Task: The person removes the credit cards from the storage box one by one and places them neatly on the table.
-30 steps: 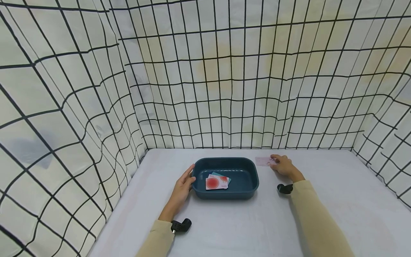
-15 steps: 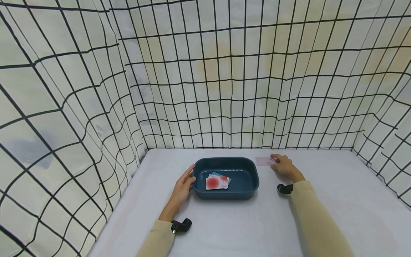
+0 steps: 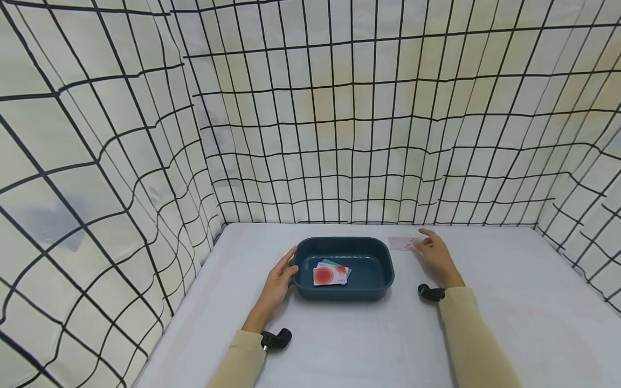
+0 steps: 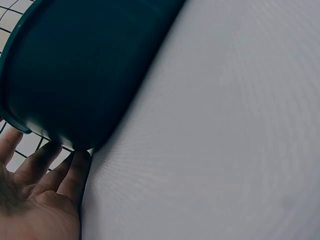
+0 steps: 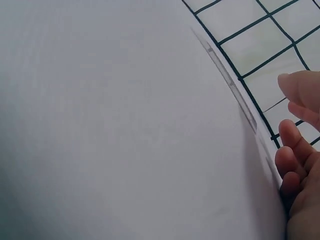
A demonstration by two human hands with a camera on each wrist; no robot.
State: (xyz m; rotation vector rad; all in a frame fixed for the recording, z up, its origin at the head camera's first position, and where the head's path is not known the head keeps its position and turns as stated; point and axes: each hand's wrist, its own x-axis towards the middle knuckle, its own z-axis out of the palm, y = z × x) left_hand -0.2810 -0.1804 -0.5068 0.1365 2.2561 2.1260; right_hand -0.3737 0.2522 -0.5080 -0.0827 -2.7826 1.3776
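We judge the work in hand to be the gathering of cards into the blue tray [image 3: 343,295], and we would call it mostly done, as far as we can see. Inside the tray, toward its left side, lies a small overlapping pile: a white card with red circles [image 3: 330,275] on top and a teal card [image 3: 330,262] showing beneath; we cannot count what the pile hides. What seems left is the pale pink card [image 3: 401,243], which lies flat on the desk [image 3: 349,339] just beside the tray's right end, near the far edge. The right grip [image 3: 436,257] is at that card's right end, thumb and fingers loosely bent and clasping nothing that we can make out; whether a fingertip touches the card we cannot tell. The left grip [image 3: 276,280] has its fingers extended against the tray's left end, touching the wall rather than clenched around it, which we take as steadying. By our reading, lifting the pink card and laying it in the tray are both not yet done.
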